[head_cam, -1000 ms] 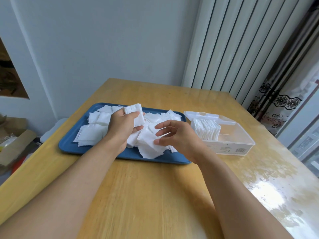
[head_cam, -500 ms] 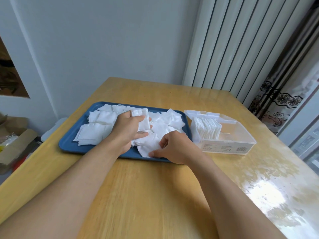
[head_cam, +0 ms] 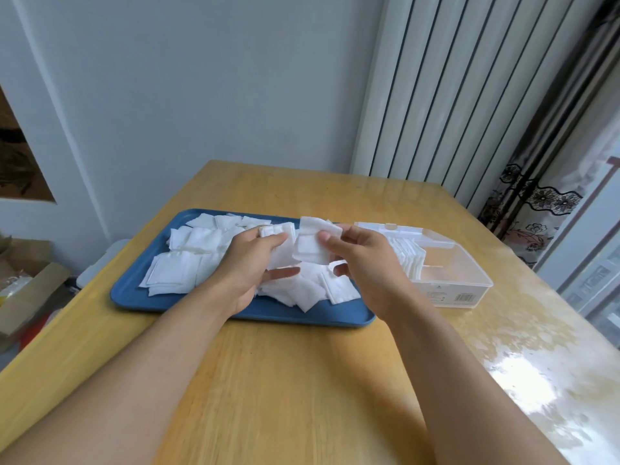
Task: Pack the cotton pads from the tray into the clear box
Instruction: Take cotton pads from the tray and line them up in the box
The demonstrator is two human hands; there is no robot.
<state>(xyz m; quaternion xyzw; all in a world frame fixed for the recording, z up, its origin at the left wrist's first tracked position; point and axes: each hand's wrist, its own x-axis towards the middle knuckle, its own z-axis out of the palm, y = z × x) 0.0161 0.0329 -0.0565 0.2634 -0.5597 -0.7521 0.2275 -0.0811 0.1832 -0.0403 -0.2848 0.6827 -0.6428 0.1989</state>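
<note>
Pad-holding hands above tray, beside clear box.

- My left hand and right hand are above the tray.
- Loose cotton pads lie under and left of them.
- The box sits right of my right hand.

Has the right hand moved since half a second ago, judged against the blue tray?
Yes. The right hand has risen from the pads near the blue tray's front edge and now pinches a cotton pad above it, beside the left hand.
</note>
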